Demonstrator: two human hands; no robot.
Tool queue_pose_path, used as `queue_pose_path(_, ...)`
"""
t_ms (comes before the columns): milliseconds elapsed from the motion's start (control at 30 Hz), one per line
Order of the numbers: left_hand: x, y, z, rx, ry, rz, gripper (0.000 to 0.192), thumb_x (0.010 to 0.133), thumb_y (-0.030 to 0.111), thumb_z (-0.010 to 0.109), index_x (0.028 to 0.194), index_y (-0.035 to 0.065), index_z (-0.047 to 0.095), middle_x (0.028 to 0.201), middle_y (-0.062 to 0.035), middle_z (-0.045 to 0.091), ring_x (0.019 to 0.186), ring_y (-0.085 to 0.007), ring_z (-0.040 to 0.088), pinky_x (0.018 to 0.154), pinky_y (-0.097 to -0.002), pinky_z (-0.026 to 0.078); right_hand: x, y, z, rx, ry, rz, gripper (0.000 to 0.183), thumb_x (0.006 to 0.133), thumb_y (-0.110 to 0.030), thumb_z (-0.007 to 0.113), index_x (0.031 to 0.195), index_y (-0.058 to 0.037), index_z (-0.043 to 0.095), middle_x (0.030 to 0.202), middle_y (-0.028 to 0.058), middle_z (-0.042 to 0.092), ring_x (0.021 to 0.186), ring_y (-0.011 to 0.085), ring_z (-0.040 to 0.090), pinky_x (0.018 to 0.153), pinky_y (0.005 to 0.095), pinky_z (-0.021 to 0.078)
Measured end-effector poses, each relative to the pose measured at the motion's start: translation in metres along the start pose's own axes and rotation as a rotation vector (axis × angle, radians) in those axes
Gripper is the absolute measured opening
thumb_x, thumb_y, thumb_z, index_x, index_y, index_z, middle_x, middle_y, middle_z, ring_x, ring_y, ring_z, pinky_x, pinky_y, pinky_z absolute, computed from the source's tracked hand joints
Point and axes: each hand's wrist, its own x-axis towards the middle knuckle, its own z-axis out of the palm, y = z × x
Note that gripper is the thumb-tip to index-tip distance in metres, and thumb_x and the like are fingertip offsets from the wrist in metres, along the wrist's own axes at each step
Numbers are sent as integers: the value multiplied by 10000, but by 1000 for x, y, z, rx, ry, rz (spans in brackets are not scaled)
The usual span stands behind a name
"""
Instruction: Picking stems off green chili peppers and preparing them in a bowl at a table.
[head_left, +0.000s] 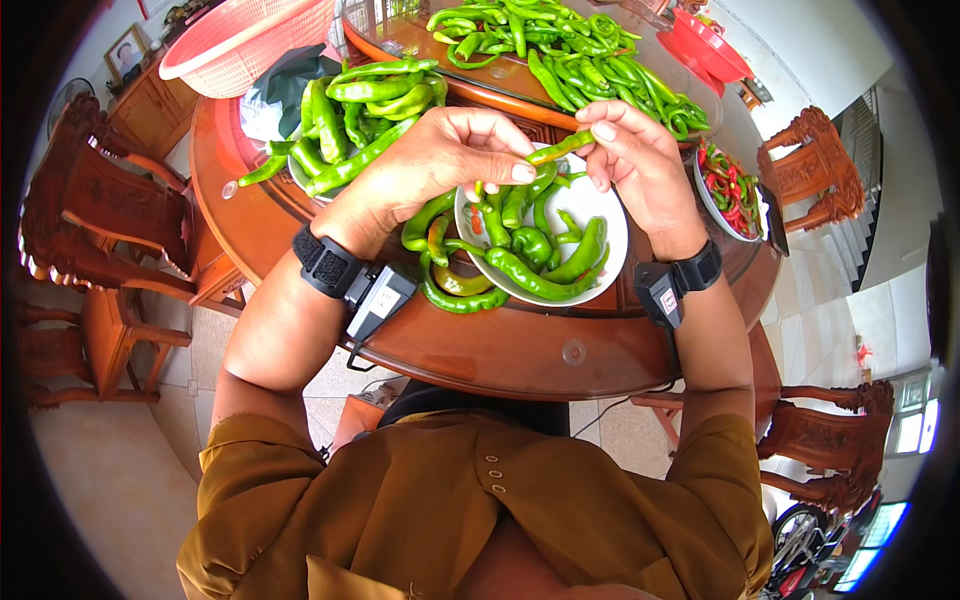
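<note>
Over a white bowl with green peppers, my left hand and my right hand hold a thin yellowish-green pepper between them, one end each. More of something green shows under my left fingers, too hidden to tell. Several curved green peppers lie on the wooden table against the bowl's left side. Left of my left hand, large green peppers fill another bowl, mostly covered by them. Beyond my hands, a big pile of green peppers lies on the turntable.
A plate of cut red and green peppers stands at the right, beside a dark flat object. A pink plastic basket and a dark plastic bag are at the back left, a red basin at the back right. Carved wooden chairs surround the round table.
</note>
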Motion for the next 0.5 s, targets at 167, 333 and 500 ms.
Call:
queue_pose_path(167, 3, -2, -3, 55, 32, 18, 205, 782, 123, 720, 966, 63, 652, 811, 34, 638, 692, -35, 549, 631, -184, 421, -1, 3, 1, -104, -2, 24, 223, 881, -132, 609, 1063, -5, 590, 771, 26, 598, 564, 66, 526, 524, 189, 410)
queue_pose_path(333, 0, 2, -3, 39, 127, 52, 262, 857, 155, 630, 1102, 65, 647, 865, 23, 654, 770, -46, 584, 611, -163, 417, 2, 4, 0, -291, 26, -135, 225, 871, -76, 610, 1085, -10, 581, 754, -2, 574, 571, 46, 523, 510, 172, 390)
queue_pose_path(500, 6, -1, -7, -26, 154, 45, 275, 899, 171, 580, 1146, 59, 630, 907, -15, 669, 840, -62, 610, 619, -165, 446, 2, 1, 2, -324, 65, -153, 241, 872, -48, 601, 1107, -3, 570, 759, -6, 579, 573, 44, 530, 506, 170, 395)
